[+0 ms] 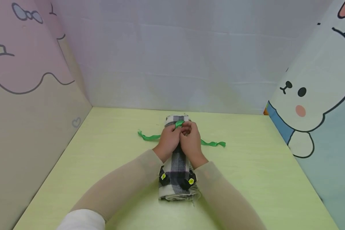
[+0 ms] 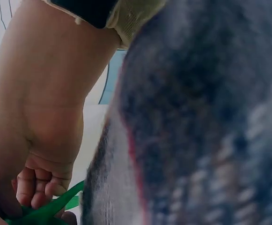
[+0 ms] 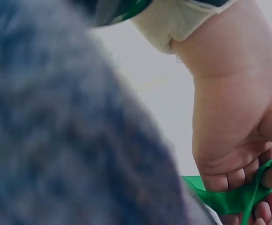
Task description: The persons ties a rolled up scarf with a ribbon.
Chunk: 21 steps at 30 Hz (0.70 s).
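A rolled plaid cloth [image 1: 179,163] in white, grey and dark blue lies lengthwise on the table, its frayed edge toward me. A green ribbon [image 1: 179,123] passes over its far part, and its loose ends stretch out left and right. My left hand [image 1: 169,140] pinches the ribbon on top of the roll. Beside it my right hand [image 1: 190,140] has curled fingers on the ribbon too, the fingertips of both hands nearly meeting. In the wrist views the green ribbon [image 2: 47,213] [image 3: 229,199] runs between fingers; blurred cloth [image 2: 206,117] [image 3: 65,122] fills much of each.
The pale yellow-green table [image 1: 74,172] extends on both sides of the roll. Two black pieces with yellow spots [image 1: 163,176] [image 1: 191,181] show against the near part of the cloth. A plain backdrop [image 1: 175,64] stands behind, with cartoon-printed panels [image 1: 23,127] [image 1: 333,95] at the sides.
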### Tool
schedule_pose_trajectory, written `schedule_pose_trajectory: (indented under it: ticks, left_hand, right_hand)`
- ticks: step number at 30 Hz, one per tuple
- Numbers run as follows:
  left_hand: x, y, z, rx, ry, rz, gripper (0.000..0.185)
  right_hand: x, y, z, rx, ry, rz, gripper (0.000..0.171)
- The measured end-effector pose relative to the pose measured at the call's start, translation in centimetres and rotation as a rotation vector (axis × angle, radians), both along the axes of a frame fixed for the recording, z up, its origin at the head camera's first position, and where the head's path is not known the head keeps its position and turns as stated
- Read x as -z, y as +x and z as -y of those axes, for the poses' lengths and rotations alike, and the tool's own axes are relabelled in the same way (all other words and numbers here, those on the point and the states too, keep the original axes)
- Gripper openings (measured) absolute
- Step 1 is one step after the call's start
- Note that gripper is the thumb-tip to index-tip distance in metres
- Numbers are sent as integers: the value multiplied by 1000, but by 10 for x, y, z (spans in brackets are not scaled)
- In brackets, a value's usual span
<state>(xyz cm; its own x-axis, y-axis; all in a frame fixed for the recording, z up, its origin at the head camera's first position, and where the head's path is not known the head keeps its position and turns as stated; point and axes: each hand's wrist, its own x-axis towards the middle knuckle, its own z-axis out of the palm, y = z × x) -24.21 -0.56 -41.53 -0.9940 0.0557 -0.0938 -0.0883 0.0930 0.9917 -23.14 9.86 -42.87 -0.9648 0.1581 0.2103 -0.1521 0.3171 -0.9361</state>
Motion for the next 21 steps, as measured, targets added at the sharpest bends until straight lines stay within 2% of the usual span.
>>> schedule_pose_trajectory:
  ticks: [3,7,10,13,17,21]
  left_hand:
    - [0,1,3,9,-6,5,31]
    - [-1,0,8,-7,-6,13,30]
    - [2,0,13,-10,24,16,28]
    - [6,-1,17,3,59,29,27]
    - [10,-2,23,17,109,60,28]
    - [10,-3,28,37,138,86,28]
  right_hand:
    - [0,0,0,-13,-68,17,25]
    - [-2,-3,-2,-26,-226,84,21]
    - [-2,-5,-5,-24,-356,153,24]
    - [-1,-5,-9,-40,-428,196,30]
    - [-2,-3,-14,-74,-406,204,41]
    - [0,-3,-22,-114,-309,195,46]
